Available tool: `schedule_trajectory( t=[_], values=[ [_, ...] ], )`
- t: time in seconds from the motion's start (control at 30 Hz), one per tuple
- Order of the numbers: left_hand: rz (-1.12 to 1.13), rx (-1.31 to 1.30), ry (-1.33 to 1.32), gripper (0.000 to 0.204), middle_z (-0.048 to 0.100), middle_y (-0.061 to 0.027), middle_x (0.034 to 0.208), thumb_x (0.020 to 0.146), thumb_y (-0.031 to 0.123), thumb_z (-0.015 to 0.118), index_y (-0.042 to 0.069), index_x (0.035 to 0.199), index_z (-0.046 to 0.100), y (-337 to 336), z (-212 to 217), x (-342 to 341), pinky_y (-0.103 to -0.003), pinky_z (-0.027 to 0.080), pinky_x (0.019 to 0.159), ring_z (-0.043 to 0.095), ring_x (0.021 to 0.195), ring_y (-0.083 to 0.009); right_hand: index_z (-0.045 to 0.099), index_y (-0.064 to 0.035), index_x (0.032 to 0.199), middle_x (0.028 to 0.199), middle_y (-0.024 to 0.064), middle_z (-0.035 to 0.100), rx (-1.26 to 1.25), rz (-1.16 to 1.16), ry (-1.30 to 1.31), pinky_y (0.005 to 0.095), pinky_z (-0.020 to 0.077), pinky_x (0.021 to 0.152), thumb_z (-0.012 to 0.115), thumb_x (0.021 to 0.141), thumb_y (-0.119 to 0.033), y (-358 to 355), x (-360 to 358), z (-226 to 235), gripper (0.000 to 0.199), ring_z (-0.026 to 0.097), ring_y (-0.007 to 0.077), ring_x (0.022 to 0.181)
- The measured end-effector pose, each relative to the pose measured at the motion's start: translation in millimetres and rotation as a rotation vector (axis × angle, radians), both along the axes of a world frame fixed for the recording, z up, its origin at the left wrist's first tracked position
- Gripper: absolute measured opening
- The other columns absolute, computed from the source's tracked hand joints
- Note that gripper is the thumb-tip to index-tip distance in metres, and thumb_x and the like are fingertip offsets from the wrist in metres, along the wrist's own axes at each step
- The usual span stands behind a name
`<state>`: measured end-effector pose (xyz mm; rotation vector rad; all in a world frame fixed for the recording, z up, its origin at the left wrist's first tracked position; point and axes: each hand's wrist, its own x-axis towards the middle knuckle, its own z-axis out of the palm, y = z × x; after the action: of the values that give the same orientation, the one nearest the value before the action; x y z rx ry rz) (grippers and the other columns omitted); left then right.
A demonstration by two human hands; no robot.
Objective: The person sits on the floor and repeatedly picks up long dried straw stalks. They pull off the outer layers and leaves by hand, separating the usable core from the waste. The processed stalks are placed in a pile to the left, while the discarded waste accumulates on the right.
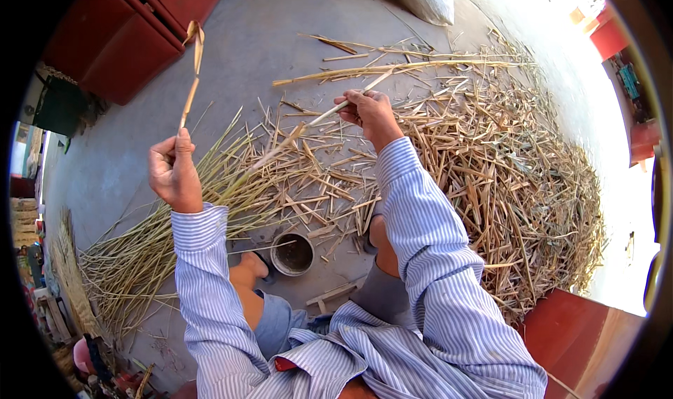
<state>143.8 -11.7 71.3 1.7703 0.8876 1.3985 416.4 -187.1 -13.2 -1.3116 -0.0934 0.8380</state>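
My left hand is raised on the left, thumb and fingers pinched on the lower end of a dry, tan stalk sheath that stands upright with a curled tip. On the right, my right hand grips a pale stalk, which slants from upper right to lower left. Its upper end pokes out beyond my fingers, and its lower part runs over the straw on the floor. Below my left hand, a bundle of long greenish-yellow stalks fans out across the ground.
A large heap of dry husks fills the right side. Between my feet stands a small round pot with murky contents. Red cabinets are at upper left, a pale sack at the top, and a red-brown box at lower right.
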Motion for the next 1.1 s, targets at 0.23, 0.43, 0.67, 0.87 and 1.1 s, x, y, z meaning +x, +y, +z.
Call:
schedule_trajectory(
  t=[0.23,0.43,0.67,0.87,1.1],
  values=[
    [-0.123,0.698,0.808,0.042,0.068,-0.0119,0.078,0.089,0.042,0.068,0.001,0.1,0.068,-1.4,-28.3,6.3,-0.037,0.048,0.067,0.063,0.071,-0.0243,0.061,0.0025,0.102,0.094,0.0139,0.071,0.114,-0.086,-0.017,0.0243,0.0599,0.066,0.056,0.099,-0.018,-1.0,5.9,16.0,0.021,0.07,0.0166,0.079],
    [-0.469,0.275,0.602,0.034,0.071,-0.0109,0.082,0.082,0.033,0.074,0.003,0.099,0.068,-43.2,-45.0,19.8,-0.039,0.047,0.071,0.067,0.077,-0.0275,0.061,0.0004,0.101,0.094,0.0131,0.071,0.186,-0.102,-0.054,0.0237,0.0597,0.065,0.058,0.099,-0.02,2.0,-6.5,28.5,0.02,0.071,0.017,0.08],
    [-0.413,0.021,0.361,0.014,0.069,-0.0096,0.076,0.083,0.014,0.075,0.002,0.089,0.069,-46.9,-59.0,18.9,-0.032,0.049,0.06,0.065,0.069,-0.0186,0.061,-0.001,0.099,0.093,0.011,0.071,0.302,0.039,-0.019,0.0245,0.0591,0.067,0.06,0.098,-0.02,7.8,-20.5,39.8,0.019,0.07,0.0152,0.079],
    [-0.246,-0.266,0.017,0.016,0.068,-0.0085,0.074,0.086,0.015,0.074,0.001,0.088,0.068,-18.7,-34.1,5.6,-0.029,0.049,0.061,0.063,0.069,-0.0151,0.061,-0.0006,0.098,0.09,0.0107,0.071,0.173,-0.009,-0.156,0.0263,0.0582,0.072,0.062,0.096,-0.022,11.7,-30.4,38.9,0.022,0.068,0.0146,0.074],
    [-0.6,-0.054,0.548,0.045,0.07,-0.0107,0.09,0.095,0.041,0.062,-0.003,0.099,0.066,-0.4,-49.4,-3.7,-0.034,0.052,0.073,0.065,0.081,-0.0178,0.062,0.0009,0.105,0.095,0.0121,0.071,0.312,0.076,-0.221,0.0257,0.0573,0.074,0.061,0.097,-0.022,11.0,-30.3,45.8,0.024,0.068,0.014,0.08]
  ],
)
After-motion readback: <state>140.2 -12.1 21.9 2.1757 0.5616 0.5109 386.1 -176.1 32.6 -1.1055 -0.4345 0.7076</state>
